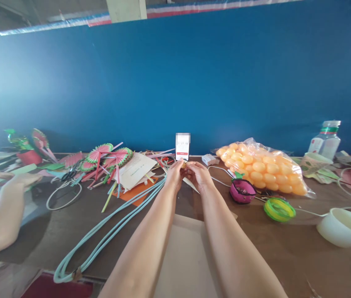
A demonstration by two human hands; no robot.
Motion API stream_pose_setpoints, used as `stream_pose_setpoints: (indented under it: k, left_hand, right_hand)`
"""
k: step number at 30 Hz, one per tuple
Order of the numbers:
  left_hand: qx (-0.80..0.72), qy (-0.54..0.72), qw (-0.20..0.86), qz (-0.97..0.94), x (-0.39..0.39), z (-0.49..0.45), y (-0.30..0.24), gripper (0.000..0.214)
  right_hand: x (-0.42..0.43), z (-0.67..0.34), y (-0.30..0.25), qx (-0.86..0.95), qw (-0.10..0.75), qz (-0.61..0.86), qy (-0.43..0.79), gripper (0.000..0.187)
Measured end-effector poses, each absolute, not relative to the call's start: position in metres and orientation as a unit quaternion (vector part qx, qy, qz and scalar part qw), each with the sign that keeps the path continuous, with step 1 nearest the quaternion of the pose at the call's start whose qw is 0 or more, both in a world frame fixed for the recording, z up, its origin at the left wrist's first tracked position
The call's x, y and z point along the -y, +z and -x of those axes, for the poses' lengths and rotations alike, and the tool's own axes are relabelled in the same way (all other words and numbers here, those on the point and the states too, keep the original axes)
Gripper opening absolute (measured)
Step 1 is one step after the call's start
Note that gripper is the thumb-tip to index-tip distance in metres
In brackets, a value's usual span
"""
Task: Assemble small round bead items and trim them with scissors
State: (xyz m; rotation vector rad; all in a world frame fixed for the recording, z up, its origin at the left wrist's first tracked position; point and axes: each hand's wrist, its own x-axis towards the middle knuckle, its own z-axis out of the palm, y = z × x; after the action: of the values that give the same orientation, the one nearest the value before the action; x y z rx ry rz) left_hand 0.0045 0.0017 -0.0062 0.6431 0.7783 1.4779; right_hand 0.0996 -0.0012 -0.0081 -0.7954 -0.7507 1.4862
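Both my arms reach forward over the brown table. My left hand [174, 173] and my right hand [199, 174] meet in the middle, fingertips pinched together. Between them is a small yellowish thing [184, 164], too small to name. Just behind the fingers a phone [182, 147] stands upright with a white screen lit, partly blurred out. Below my right hand a pale pointed strip [191, 184] lies on the table. A bundle of light blue tubing [110, 225] runs from beside my left hand towards the near left edge.
Left lie watermelon-patterned paper fans [101, 154], a printed sheet [136, 170] and black scissors [68, 174]; another person's arm [4, 211] reaches in there. Right are a bag of orange balls [264, 169], a purple container [242, 191], green rings [279, 209], a white bowl [346, 227] and a bottle [325, 140].
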Motion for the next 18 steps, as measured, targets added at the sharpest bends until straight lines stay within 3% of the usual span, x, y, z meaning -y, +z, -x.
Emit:
stream_pose_setpoints:
  k: [18]
  left_hand:
    - [-0.334,0.650,0.611,-0.303,-0.0028,-0.0057,-0.0099,0.038]
  right_hand:
    - [0.0011,-0.0960,-0.0069,0.323,0.612,0.376,0.616,0.023]
